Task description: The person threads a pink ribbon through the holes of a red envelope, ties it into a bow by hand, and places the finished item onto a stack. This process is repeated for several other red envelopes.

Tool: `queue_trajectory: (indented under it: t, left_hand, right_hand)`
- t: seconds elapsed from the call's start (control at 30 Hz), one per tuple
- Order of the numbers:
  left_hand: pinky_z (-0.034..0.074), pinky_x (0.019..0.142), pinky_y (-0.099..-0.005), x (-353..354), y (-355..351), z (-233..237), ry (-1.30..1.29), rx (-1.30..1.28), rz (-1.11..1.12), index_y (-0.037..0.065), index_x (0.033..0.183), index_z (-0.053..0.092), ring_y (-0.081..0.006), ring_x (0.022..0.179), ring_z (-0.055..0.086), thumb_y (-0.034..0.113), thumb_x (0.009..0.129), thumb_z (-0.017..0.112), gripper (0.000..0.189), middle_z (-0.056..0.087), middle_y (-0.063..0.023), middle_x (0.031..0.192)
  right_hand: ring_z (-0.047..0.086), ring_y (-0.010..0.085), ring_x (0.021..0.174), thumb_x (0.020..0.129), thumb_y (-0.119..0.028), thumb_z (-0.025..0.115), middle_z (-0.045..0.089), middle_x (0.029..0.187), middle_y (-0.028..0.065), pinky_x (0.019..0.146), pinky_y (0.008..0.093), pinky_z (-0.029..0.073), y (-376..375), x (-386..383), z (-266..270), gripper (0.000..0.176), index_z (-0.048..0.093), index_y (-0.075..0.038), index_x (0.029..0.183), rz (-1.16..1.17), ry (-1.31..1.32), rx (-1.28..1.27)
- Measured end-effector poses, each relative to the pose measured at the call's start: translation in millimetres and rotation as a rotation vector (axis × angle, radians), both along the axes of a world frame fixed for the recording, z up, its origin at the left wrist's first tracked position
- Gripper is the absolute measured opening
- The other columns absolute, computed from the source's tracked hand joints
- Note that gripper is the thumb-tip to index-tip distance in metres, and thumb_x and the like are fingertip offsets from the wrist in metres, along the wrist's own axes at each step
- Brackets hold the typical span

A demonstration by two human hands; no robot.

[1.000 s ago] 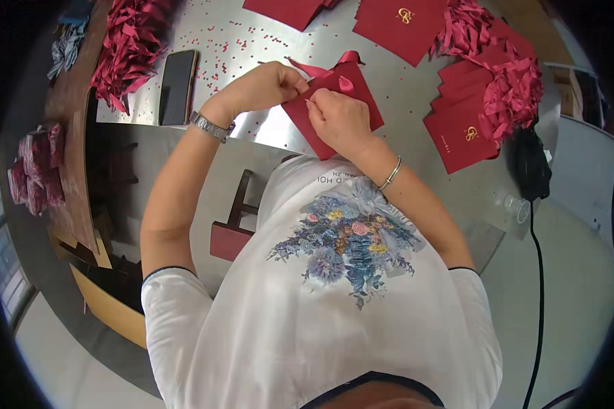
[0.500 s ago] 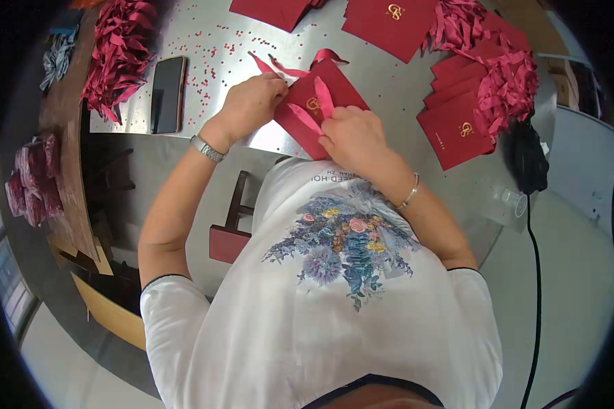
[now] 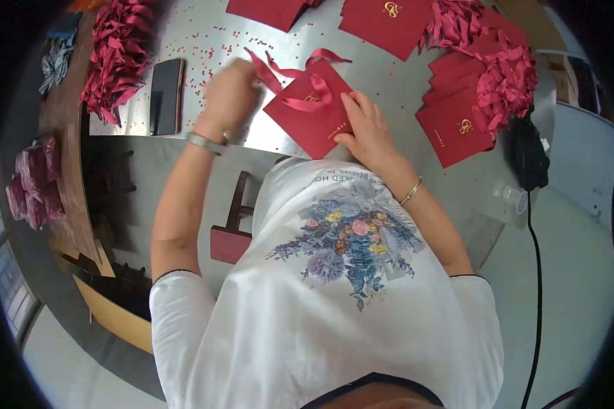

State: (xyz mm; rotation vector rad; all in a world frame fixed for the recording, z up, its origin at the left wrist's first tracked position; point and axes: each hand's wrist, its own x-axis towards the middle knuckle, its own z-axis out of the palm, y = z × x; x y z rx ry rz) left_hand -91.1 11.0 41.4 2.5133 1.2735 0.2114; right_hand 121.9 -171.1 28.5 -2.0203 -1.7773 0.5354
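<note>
A red gift bag [image 3: 303, 129] with gold print lies tilted on the metal table in front of me. Across its gold logo curls a pink-red ribbon [image 3: 312, 103], and more ribbon [image 3: 278, 68] trails from its upper edge. My right hand [image 3: 370, 131] rests at the bag's right edge, fingers stretched out and thumb apart. Left of the bag, my left hand [image 3: 232, 95] is smeared by motion near a ribbon end; whether it holds anything cannot be made out.
A phone [image 3: 166, 97] lies left, beside a heap of ribbons [image 3: 118, 61]. Stacked red bags [image 3: 450, 126] with bunched ribbons [image 3: 505, 85] sit right, others [image 3: 382, 27] at the back. Small red bits dot the metal table [image 3: 252, 140]. A clear cup [image 3: 515, 199] is at the right edge.
My left hand has left the bag and moved left and up. My right hand has come off the ribbon to the bag's right edge. The ribbon now lies across the logo.
</note>
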Motion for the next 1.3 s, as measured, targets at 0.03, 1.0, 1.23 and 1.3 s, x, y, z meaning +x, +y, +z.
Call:
queue_trajectory:
  t: [0.03, 1.0, 1.23, 1.3]
  left_hand:
    - [0.051, 0.073, -0.0406, -19.1, 22.8, -15.8, -0.055, 0.036, 0.039, 0.011, 0.092, 0.067, -0.0316, 0.085, 0.063, 0.016, 0.083, 0.059, 0.013, 0.064, -0.0095, 0.094]
    - [0.050, 0.071, -0.0407, 5.6, -34.8, 5.5, -0.277, -0.429, 0.349, 0.000, 0.093, 0.065, -0.0357, 0.077, 0.064, 0.029, 0.090, 0.058, 0.030, 0.066, -0.0194, 0.082]
    - [0.053, 0.068, -0.0300, 1.5, -53.5, -37.8, -0.621, -0.547, 0.371, -0.001, 0.100, 0.065, -0.0156, 0.075, 0.064, 0.005, 0.076, 0.070, 0.025, 0.068, -0.0093, 0.081]
    - [0.053, 0.072, -0.0276, -2.0, -42.2, -25.5, -0.710, -0.735, 0.263, 0.002, 0.102, 0.066, -0.0158, 0.078, 0.064, 0.005, 0.078, 0.071, 0.025, 0.069, -0.0093, 0.087]
  right_hand:
    - [0.044, 0.0339, 0.118, 0.066, -0.018, 0.078, 0.042, 0.131, 0.0132, 0.099, 0.0425, 0.040, 0.5, 0.6, 1.7, 0.081, 0.039, -0.004, 0.136, 0.020, 0.014, -0.025]
    - [0.047, 0.0310, 0.114, 0.065, -0.014, 0.078, 0.044, 0.130, 0.0099, 0.098, 0.0402, 0.041, 2.0, 1.0, 5.7, 0.075, 0.046, -0.004, 0.132, -0.009, 0.099, -0.001]
    - [0.047, 0.0342, 0.117, 0.070, -0.022, 0.074, 0.048, 0.127, 0.0156, 0.100, 0.0413, 0.040, -3.2, 11.7, 4.4, 0.063, 0.052, -0.003, 0.126, -0.101, 0.294, 0.141]
    - [0.046, 0.0343, 0.118, 0.071, -0.023, 0.073, 0.047, 0.128, 0.0156, 0.101, 0.0412, 0.039, -10.3, 24.4, 12.5, 0.062, 0.052, -0.002, 0.125, -0.260, 0.242, 0.165]
